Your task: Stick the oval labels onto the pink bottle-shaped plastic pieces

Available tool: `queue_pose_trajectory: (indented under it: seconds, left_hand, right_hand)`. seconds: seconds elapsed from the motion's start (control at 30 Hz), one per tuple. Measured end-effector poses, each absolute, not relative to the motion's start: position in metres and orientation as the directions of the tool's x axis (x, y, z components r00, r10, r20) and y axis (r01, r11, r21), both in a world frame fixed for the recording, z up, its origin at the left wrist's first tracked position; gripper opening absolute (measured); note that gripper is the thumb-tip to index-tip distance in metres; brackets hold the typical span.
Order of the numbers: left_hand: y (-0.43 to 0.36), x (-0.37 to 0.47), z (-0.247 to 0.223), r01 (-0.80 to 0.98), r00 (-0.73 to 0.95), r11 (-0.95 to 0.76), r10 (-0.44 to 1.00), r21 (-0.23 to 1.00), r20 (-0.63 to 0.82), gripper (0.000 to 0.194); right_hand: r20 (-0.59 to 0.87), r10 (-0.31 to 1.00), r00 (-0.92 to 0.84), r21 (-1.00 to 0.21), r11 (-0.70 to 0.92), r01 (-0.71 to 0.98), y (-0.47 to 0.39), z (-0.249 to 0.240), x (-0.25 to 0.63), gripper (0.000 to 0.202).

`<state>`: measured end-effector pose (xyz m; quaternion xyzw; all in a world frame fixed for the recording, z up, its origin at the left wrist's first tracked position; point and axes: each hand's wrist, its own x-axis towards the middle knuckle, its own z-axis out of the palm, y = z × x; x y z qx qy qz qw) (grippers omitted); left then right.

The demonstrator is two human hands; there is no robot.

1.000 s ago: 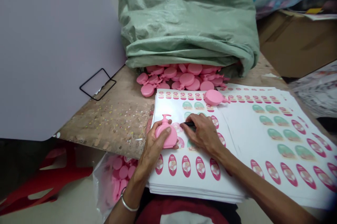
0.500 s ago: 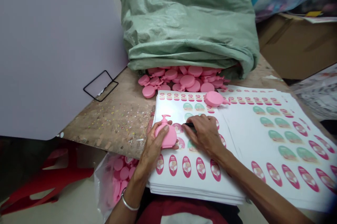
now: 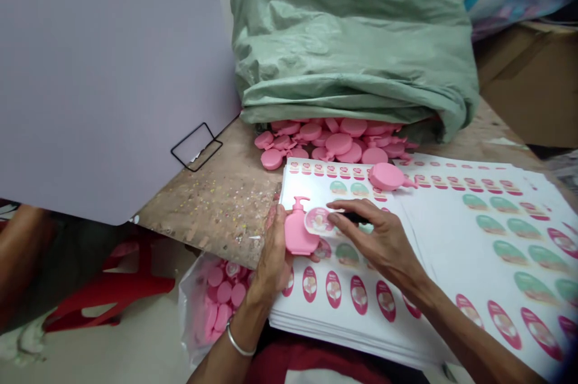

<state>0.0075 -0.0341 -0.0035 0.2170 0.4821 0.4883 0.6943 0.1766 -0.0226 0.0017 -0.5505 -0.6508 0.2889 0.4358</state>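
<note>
My left hand [image 3: 274, 254] holds a pink pump-shaped bottle [image 3: 300, 233] upright above the sticker sheets [image 3: 356, 330]. Between the thumb and fingers of my right hand [image 3: 377, 233] is a round pink-and-white sticker [image 3: 318, 221], lifted off the sheet, its left edge overlapping the bottle's right side. A black pen-like tool [image 3: 354, 216] also sits in my right hand. Another pink bottle [image 3: 387, 176] lies on its side at the top of the sheets, beyond my right hand.
Pink bottles [image 3: 338, 144] spill from a green sack [image 3: 356, 41] at the back. A clear bag [image 3: 189, 306] of pink pieces hangs below the table's left edge. A red stool [image 3: 112, 294] and another person's arm [image 3: 22, 251] are at left. More sticker sheets [image 3: 442, 227] lie at right.
My right hand has raised a round sticker from the sheet and brought it against the bottle. The camera view has shifted left, and a person's arm now shows at the left edge.
</note>
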Motion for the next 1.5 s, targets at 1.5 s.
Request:
queue_pose_trajectory:
  seconds: [1.5]
  left_hand:
    - [-0.043,0.004,0.006,-0.194,0.047,0.270,0.963,0.943,-0.266,0.040]
  right_hand:
    - [0.518,0.855,-0.030,-0.377,0.259,0.889,-0.029,0.011,0.161,0.045]
